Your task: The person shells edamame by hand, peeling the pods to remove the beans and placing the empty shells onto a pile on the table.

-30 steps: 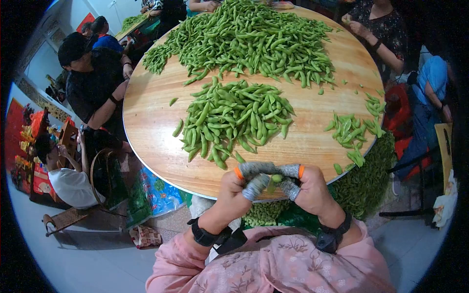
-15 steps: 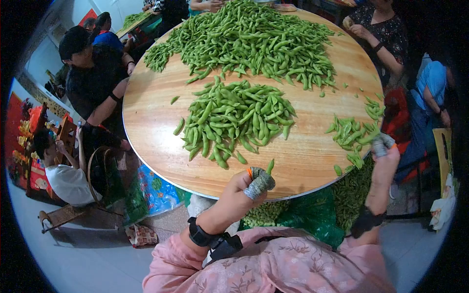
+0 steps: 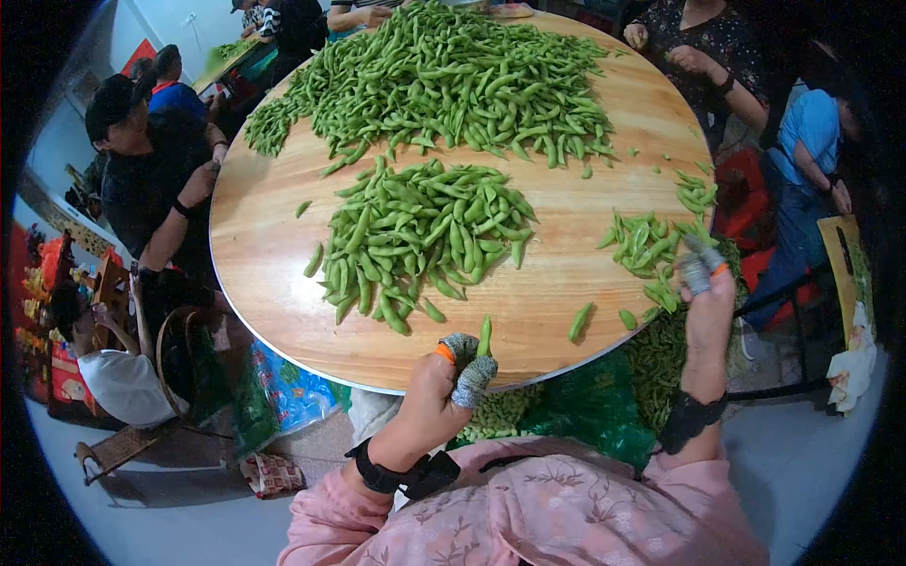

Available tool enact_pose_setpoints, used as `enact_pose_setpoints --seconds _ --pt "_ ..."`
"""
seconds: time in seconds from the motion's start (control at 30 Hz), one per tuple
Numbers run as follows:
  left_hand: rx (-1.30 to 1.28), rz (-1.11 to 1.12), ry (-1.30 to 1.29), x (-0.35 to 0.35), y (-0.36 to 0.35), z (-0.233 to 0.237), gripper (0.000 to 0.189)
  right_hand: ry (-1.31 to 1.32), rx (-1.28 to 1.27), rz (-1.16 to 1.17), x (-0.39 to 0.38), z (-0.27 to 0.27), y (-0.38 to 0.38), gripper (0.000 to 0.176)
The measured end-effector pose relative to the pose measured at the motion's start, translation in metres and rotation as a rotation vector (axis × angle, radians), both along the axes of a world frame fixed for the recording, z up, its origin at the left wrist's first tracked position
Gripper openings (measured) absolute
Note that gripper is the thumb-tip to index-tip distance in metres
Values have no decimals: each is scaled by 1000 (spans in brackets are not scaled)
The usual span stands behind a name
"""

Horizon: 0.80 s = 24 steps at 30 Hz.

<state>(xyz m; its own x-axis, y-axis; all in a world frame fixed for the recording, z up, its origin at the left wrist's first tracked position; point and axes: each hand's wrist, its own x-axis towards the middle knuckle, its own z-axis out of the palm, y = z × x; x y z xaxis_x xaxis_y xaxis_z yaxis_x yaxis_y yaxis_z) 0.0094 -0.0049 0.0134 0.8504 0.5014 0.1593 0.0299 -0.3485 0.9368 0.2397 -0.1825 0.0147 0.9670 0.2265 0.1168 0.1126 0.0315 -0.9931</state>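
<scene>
My left hand (image 3: pixel 442 382) is closed at the near table edge, with grey-wrapped fingertips pinching an upright green soybean pod (image 3: pixel 485 334). At the right edge, my right hand (image 3: pixel 708 297) has its wrapped thumb and finger slightly apart over a small heap of flattened pods (image 3: pixel 645 241); nothing shows between them. A single pod (image 3: pixel 580 322) lies on the wood between my hands. Beyond my left hand sits a mid-sized pile of plump pods (image 3: pixel 425 241), and a much larger pile (image 3: pixel 453 80) covers the back of the table.
The round wooden table (image 3: pixel 274 245) fills the middle. Below its near edge are shelled beans (image 3: pixel 500 412), green plastic (image 3: pixel 590 401) and a mass of pods (image 3: pixel 661 363). People sit or stand around, one in black (image 3: pixel 156 179) on the left. A red stool (image 3: pixel 741 203) stands right.
A single pod now lies on the table between my hands. My right hand's fingers have parted slightly by the flattened pods. The left still pinches a pod, now held more upright. The view has shifted.
</scene>
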Motion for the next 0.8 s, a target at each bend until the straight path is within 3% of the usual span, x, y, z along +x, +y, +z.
enact_pose_setpoints --seconds 0.07,0.2,0.27,0.3,0.37,0.6,0.67,0.73,0.8 --pt "42 -15 35 1 0 0 13 0 -75 1 3 -6 -9 20" --pt "85 -56 39 7 -2 -6 13 -592 -453 477 -58 -13 25 20" --pt "-4 -50 54 7 -5 -4 13 -703 -378 619 -73 -19 50 19" --pt "-35 -39 24 8 -6 -6 10 -708 -380 598 -66 -25 53 19" --pt "-3 -19 13 3 -1 -17 9 -956 -540 610 -43 -36 65 23" --pt "-26 73 -36 1 5 -30 9 -1096 -929 199 88 -47 53 20" --pt "-236 98 -28 0 5 -30 9 -971 -1062 115 127 -47 35 19" --pt "-222 94 -52 -2 8 -36 9 -932 -1015 -95 171 -65 7 18" --pt "-208 91 -79 -4 9 -39 9 -865 -1157 -123 172 -42 -21 15"
